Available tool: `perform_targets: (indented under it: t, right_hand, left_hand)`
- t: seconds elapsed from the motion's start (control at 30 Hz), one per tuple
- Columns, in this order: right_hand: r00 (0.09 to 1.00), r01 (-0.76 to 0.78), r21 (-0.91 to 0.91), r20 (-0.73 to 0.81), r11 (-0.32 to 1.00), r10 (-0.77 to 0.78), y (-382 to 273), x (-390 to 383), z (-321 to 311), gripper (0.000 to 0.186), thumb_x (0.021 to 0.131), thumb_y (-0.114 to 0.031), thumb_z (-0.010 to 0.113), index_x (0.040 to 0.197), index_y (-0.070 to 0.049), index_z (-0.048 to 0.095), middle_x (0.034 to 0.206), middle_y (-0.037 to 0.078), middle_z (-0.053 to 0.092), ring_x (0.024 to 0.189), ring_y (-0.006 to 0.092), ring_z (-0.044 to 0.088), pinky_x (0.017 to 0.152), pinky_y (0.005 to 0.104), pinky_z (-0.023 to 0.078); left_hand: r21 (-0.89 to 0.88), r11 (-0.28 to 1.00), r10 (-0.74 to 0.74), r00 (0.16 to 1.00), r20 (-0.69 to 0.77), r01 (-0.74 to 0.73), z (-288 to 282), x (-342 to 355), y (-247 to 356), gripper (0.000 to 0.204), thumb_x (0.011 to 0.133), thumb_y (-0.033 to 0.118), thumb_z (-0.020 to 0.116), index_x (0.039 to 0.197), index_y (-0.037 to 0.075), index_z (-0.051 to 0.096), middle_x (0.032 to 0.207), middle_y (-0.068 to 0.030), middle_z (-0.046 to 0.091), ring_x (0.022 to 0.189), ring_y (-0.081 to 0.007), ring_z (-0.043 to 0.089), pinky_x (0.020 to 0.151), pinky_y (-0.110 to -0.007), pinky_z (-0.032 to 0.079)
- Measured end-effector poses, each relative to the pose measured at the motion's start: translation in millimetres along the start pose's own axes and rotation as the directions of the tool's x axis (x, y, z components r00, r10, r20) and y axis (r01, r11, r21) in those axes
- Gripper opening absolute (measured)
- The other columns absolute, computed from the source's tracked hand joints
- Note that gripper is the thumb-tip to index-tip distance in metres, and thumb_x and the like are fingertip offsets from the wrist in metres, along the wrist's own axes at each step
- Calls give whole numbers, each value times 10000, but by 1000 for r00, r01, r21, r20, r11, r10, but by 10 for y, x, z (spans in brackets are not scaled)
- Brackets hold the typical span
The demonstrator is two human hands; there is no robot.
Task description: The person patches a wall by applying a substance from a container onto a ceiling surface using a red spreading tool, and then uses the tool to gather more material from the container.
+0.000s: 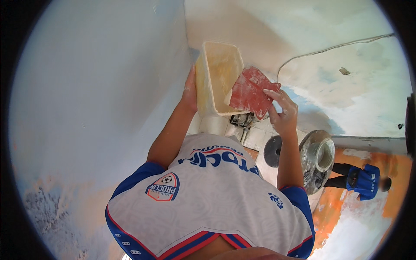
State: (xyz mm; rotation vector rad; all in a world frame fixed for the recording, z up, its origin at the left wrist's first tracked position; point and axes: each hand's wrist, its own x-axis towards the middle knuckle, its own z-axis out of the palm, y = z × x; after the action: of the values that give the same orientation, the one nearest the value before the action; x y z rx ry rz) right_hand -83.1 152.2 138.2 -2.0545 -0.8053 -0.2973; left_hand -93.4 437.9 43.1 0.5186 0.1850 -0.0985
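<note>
A cream rectangular plastic tub (200,89) is tilted in front of me, its open mouth turned toward the right. My left hand (190,92) grips its left side, with most of the fingers hidden behind the wall. In my right hand (284,113) is a red putty spreader (252,92), flat and smeared with white, pinched between thumb and fingers. The spreader's left edge overlaps the tub's right rim, with a bit of pale paste beside it. Yellowish-white residue coats the inside of the tub.
A patchy wall rises close on my left, and another ahead carries a thin cable (336,53). Below right are a dark disc (272,151) and a large round, smeared object with a pale ring (325,154). A person in blue (366,181) stands farther off by an orange wall.
</note>
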Motion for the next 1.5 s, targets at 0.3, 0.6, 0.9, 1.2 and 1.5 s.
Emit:
perform_targets:
  t: [0.3,0.6,0.9,1.2,1.5]
  right_hand:
    - [895,339,-448,-117,827,-430,152,157,-111,447,632,-21,742,1066,-123,772,779,77,620,771,281,669,672,386,553]
    - [799,455,-440,-182,774,-573,270,643,-591,399,629,-19,715,1016,-93,782,698,63,550,656,267,623,593,374,523]
    - [750,418,-529,-258,738,-609,246,1371,-1354,351,638,-70,714,977,-103,800,717,49,498,670,249,519,605,363,445]
    - [737,570,-370,-163,733,-656,349,1956,-1644,160,838,-105,740,982,-45,702,906,120,701,942,359,648,786,445,517]
    - [969,116,-199,-193,973,-156,611,2459,-1199,177,879,-137,744,1003,-21,692,921,163,710,852,375,664,723,426,529]
  left_hand:
    - [-57,998,-33,999,38,35,146,146,-85,667,1055,585,291,1503,114,438,1447,-117,539,1286,-284,552,1098,-428,454]
    - [-122,991,-37,996,86,47,186,493,-393,666,1053,583,287,1503,117,439,1459,-117,534,1297,-290,546,1113,-448,439]
    - [-131,991,17,988,151,3,686,954,-200,719,1032,627,293,1509,107,432,1469,-143,526,1323,-321,532,1138,-474,415]
    - [-183,983,45,986,158,-16,797,1174,-270,740,1029,646,256,1521,116,415,1490,-147,503,1334,-336,519,1132,-500,416]
    - [-207,978,43,996,78,-26,602,1286,-468,728,1031,641,263,1517,122,419,1471,-143,521,1318,-330,535,1129,-501,423]
